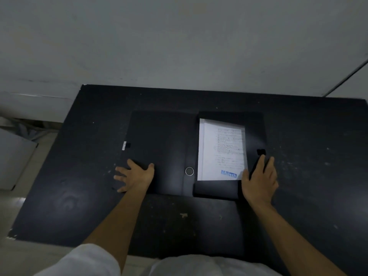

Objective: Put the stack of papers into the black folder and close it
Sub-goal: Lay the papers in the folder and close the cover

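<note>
The black folder (pixel 163 148) lies open on the black table (pixel 308 176). In its right half rests the stack of papers (pixel 221 152), printed side up, with a blue "REJECTED" stamp near its bottom edge. My left hand (pixel 135 175) lies flat with spread fingers on the bottom left corner of the folder's left cover. My right hand (pixel 259 178) grips the folder's right side flap, thumb by the papers' lower right corner and fingers on the flap's outer side. The flap is lifted over the papers' right edge.
The table's far edge meets a pale wall (pixel 179 46). A light floor and a grey panel (pixel 14 160) lie beyond the table's left edge. A small round ring (pixel 189 171) sits on the folder's spine.
</note>
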